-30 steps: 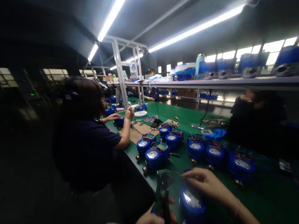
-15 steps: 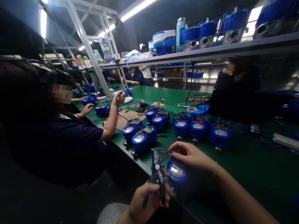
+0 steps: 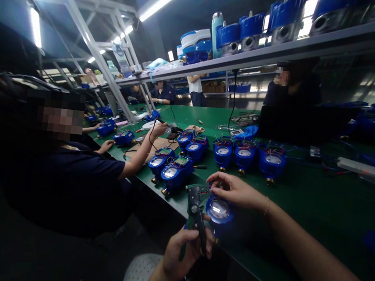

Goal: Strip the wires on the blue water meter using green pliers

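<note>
My left hand [image 3: 177,254] is wrapped round the handles of a wire stripper [image 3: 194,208], its head pointing up beside a blue water meter [image 3: 220,212]. Thin wires [image 3: 204,191] run between the stripper's head and the fingertips of my right hand [image 3: 240,192]. That hand is pinched over the top of the meter, apparently on these wires, and hides part of them. The meter has a round clear dial and lies near the front edge of the green table. Whether the jaws are closed on a wire I cannot tell.
Several more blue meters [image 3: 175,175] with exposed wires stand on the green table [image 3: 259,221]. A screwdriver [image 3: 200,166] lies close to them. On the left, a co-worker's hand [image 3: 158,129] holds a dark corded tool. A shelf [image 3: 216,65] carries larger meters and a bottle.
My view has swung slightly, shifting the scene left and up. Both my hands keep nearly the same pose at the meter. The co-worker's raised hand has moved to the right relative to the table.
</note>
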Motion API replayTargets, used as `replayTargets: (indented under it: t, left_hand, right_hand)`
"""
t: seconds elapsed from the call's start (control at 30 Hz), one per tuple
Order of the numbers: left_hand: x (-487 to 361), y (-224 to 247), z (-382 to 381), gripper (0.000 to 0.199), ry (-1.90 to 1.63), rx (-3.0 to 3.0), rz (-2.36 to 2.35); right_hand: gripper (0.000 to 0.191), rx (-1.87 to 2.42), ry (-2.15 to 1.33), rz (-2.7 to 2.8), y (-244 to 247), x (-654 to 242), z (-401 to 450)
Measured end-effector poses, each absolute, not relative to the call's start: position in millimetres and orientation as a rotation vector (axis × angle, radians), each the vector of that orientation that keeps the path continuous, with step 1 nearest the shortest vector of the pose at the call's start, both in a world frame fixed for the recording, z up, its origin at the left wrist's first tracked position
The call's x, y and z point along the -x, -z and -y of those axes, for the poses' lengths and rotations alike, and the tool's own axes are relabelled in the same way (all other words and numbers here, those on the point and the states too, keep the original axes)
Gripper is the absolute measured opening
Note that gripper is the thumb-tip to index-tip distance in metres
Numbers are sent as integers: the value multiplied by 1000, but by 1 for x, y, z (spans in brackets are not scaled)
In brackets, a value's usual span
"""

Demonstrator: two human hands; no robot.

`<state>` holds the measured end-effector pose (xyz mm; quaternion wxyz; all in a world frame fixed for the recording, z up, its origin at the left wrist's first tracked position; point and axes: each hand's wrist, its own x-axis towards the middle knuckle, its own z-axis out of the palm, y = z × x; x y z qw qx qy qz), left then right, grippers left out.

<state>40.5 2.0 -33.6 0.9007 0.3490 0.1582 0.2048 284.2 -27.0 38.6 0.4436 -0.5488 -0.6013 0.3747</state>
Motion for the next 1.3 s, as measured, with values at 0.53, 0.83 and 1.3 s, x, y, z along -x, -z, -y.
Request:
replayTargets:
  t: [0.53, 0.83, 1.3]
  left_hand:
    - [-46, 32, -4, 33, -425, -791, -362]
    - [-45, 33, -5, 30, -418, -779, -359]
    - [-33, 32, 3, 40, -568, -657, -276]
  right_hand:
    - [36, 1338, -960, 1508, -37, -286, 26]
    - [37, 1327, -974, 1512, -35, -286, 25]
    - [39, 1374, -952, 1464, -38, -281, 26]
